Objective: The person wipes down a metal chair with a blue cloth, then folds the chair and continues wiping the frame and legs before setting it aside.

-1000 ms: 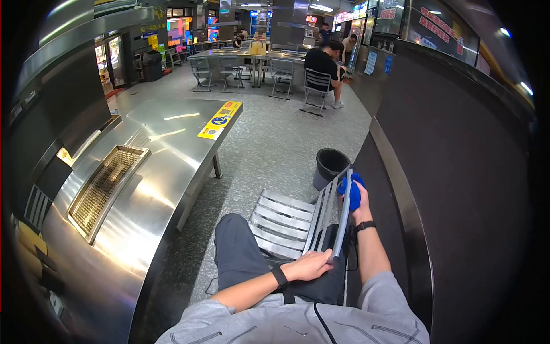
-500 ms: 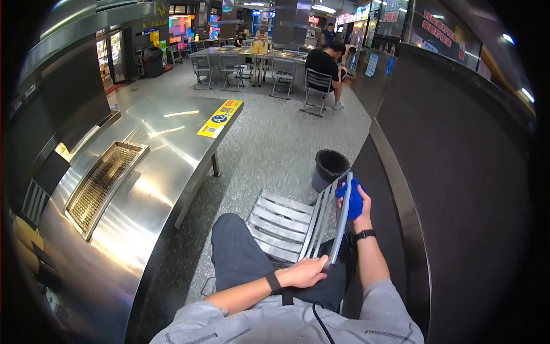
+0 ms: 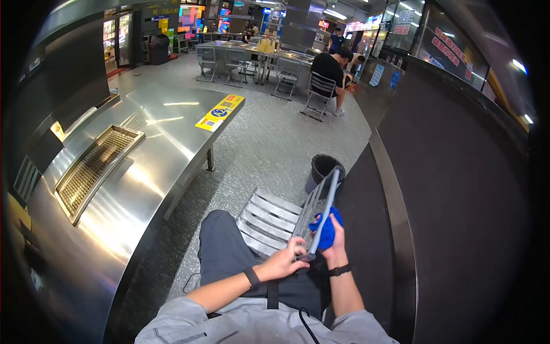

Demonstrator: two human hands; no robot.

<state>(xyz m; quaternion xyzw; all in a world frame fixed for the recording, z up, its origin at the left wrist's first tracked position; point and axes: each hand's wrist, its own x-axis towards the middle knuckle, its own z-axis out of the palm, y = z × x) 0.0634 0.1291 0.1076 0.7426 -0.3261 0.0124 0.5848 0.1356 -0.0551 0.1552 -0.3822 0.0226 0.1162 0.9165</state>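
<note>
A grey metal folding chair (image 3: 269,215) with a slatted seat stands in front of my legs, its slatted backrest at the right. My right hand (image 3: 338,236) wraps a bright blue cloth (image 3: 327,234) against the backrest's outer rail. Some of the cloth shows through on the seat side of the rail. At the rail's near end, my left hand (image 3: 281,261) grips the backrest's corner with curled fingers and the thumb below. Both wrists wear dark bands. The right fingers are partly hidden by the rail and cloth.
A dark bin (image 3: 322,172) stands just beyond the backrest. To the left is a steel table (image 3: 154,172) with an inset grill mesh (image 3: 97,169) and a yellow A2 label (image 3: 220,113). A dark wall (image 3: 458,200) runs close on the right. Ahead, a person (image 3: 326,74) sits on a chair.
My right hand and the cloth have slid along the rail towards me, nearer my left hand. My left fingers have lifted and curl over the corner. The view has shifted slightly.
</note>
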